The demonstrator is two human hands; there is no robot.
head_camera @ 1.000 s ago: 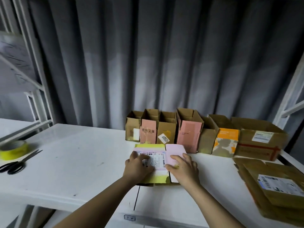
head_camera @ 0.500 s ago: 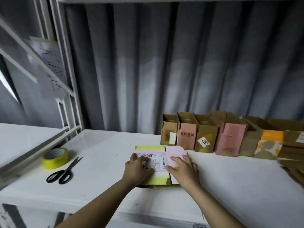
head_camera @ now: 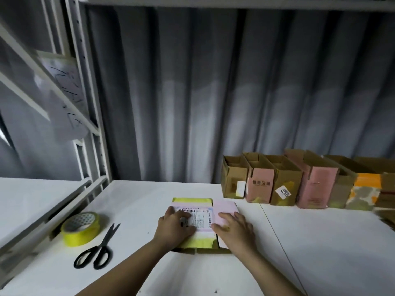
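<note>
While both hands lie on it, the parcel [head_camera: 192, 200] sits flat on the white worktop [head_camera: 310, 242], close to the front edge and roughly midway across the view. Yellow tape bands its far and near ends. A shipping label [head_camera: 199, 216] with a barcode covers its middle, and a pink panel [head_camera: 224, 207] runs along its right side.

Left hand [head_camera: 175, 228]: palm down on the label, fingers bent and close together, tips pressing the paper. A small dark spot shows by the knuckles; cannot tell what it is. Nothing is gripped as far as can be seen.

Right hand [head_camera: 235, 230]: flat on the pink panel, fingers [head_camera: 226, 216] straight and slightly apart, pressing down. Thumb lies at the seam between the pink and the label.

Surroundings:
- Roll of yellow tape [head_camera: 80, 228] lies on the worktop well left of the parcel.
- Black-handled scissors [head_camera: 98, 251] lie just right of the roll, blades slightly parted and pointing away, handles toward the front edge.
- Row of open cardboard boxes [head_camera: 277, 184] stands along the back right, against the grey pleated curtain [head_camera: 213, 92]. Two are pink-faced, and one carries a tilted white sticker.
- White metal racking [head_camera: 89, 124] rises at left, with a scribbled sheet of paper [head_camera: 64, 90] hanging on it. The writing is too blurred to read.
- A seam in the worktop runs diagonally right of the parcel.
</note>
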